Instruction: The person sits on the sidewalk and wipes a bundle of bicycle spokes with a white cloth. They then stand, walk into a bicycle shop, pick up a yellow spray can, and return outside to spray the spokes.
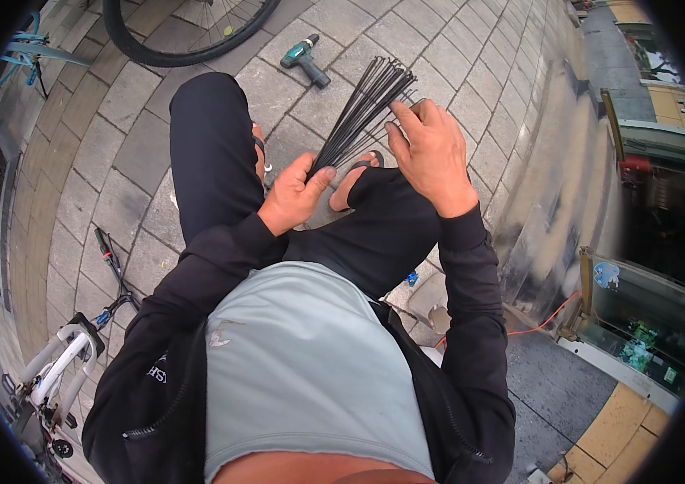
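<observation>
A fanned bundle of thin black bicycle spokes (368,101) with hooked ends slants up and to the right over the paving. My left hand (294,192) is closed around its lower end, thumb on top. At the bundle's right side, my right hand (431,149) has its fingers bent, with thumb and index finger at a few outer spokes that stand apart from the rest. The fingertips hide exactly how many spokes they pinch. A teal and black cordless drill (305,60) lies on the ground just beyond the bundle.
A bicycle wheel (189,56) with a black tyre is at the top left. A black pump-like tool (108,254) and a white bicycle part (64,363) lie at the left. An orange cable (548,323) runs toward a glass-fronted cabinet (641,323) at the right.
</observation>
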Motion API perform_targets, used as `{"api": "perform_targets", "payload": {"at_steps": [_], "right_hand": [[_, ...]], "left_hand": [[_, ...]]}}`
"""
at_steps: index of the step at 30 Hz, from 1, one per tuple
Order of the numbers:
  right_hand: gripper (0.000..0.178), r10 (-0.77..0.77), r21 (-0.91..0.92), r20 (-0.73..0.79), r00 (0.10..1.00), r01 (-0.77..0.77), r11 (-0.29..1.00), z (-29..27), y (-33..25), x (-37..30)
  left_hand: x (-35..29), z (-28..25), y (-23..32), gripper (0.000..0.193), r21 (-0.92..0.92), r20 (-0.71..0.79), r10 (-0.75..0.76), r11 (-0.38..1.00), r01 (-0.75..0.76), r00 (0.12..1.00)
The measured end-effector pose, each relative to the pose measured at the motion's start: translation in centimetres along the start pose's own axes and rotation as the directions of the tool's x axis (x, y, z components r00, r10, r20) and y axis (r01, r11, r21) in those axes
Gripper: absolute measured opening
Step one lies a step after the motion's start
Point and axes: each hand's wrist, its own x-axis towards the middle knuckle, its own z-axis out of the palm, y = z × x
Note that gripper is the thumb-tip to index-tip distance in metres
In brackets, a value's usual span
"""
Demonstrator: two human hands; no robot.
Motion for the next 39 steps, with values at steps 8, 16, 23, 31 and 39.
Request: {"api": "perform_targets", "payload": {"at_steps": [8,16,23,31,39], "right_hand": [[0.020,-0.248,0.035,0.181,0.952,0.246,0.969,-2.2,1.5,0.6],[0.014,-0.274,0.081,0.362,0.891,0.263,0.961,-2.2,1.7,0.8],[0.021,-0.196,0.299,0.501,0.843,0.043,0.953,-2.0,3.0,1.1],[0.017,-0.249,0.355,0.443,0.861,0.086,0.931,0.1,4.1,0.8],[0.014,-0.372,0.049,0.477,0.797,0.398,0.916,-1.1,1.8,0.4]], "left_hand": [[-0.3,-0.2,-0.9,0.022,0.070,0.067,0.003,0.998,-0.007,0.998],[0.0,-0.3,-2.6,0.027,0.114,0.095,-0.022,0.993,0.011,0.995],[0.0,-0.2,-2.8,0.028,0.145,0.109,-0.024,0.989,0.008,0.994],[-0.1,0.1,-2.5,0.028,0.184,0.060,-0.016,0.983,0.005,0.998],[0.2,-0.5,-2.5,0.028,0.192,0.116,-0.038,0.981,0.015,0.992]]}}
